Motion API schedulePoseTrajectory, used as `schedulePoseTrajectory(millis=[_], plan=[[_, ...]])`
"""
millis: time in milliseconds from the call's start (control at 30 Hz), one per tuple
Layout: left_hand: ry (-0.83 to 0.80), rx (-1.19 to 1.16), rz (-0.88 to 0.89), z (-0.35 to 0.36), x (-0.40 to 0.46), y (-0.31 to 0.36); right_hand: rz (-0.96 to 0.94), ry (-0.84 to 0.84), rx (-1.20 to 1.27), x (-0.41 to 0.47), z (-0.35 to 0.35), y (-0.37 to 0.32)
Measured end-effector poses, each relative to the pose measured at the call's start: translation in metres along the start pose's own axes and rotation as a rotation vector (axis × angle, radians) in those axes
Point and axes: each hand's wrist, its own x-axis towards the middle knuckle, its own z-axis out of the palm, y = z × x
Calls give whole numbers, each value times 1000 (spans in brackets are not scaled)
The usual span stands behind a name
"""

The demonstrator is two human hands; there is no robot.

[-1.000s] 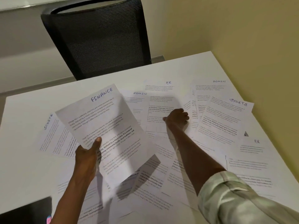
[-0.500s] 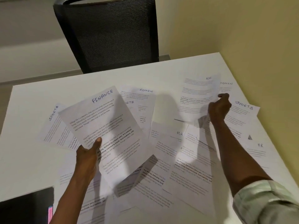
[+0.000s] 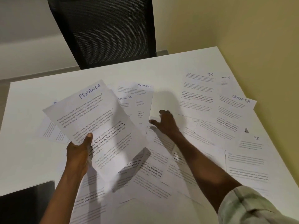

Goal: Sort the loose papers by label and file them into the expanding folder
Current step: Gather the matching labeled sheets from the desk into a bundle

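My left hand [image 3: 79,152] holds up a small stack of sheets headed FINANCE [image 3: 95,120], thumb on top. My right hand [image 3: 166,123] hovers low over the papers in the middle of the table, fingers spread, holding nothing. An HR sheet [image 3: 199,92] lies flat at the far right, partly over an ADMIN sheet [image 3: 226,81]. Other labelled sheets lie around: ADMIN [image 3: 142,92], SPORTS [image 3: 127,102], SPORTS [image 3: 234,109] and HR [image 3: 252,143]. More overlapping sheets [image 3: 153,175] cover the near side, labels hidden. A dark object [image 3: 24,206] at the near left corner is only partly in view.
The white table [image 3: 32,97] has bare surface at its left and far side. A black mesh chair [image 3: 105,31] stands against the far edge. A yellow wall [image 3: 258,38] runs close along the table's right edge.
My right hand carried an HR sheet from the middle to the far right, set it down there, and has come back to the centre with nothing in it. My left hand keeps the FINANCE stack.
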Motion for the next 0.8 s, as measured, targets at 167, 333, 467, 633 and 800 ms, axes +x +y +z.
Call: schedulePoseTrajectory(millis=[167, 333, 467, 633, 800], plan=[[9, -40, -4, -16, -5, 2, 305, 55, -198, 13, 37, -62], [59, -49, 10, -39, -7, 0, 479, 73, -178, 36, 57, -82], [104, -70, 0, -54, -10, -1, 541, 52, -1, 46, 58, -82], [143, -82, 19, -69, -13, -3, 563, 75, 185, 46, 51, -77], [166, -100, -5, -86, -17, -4, 475, 100, 68, 39, 53, -71]])
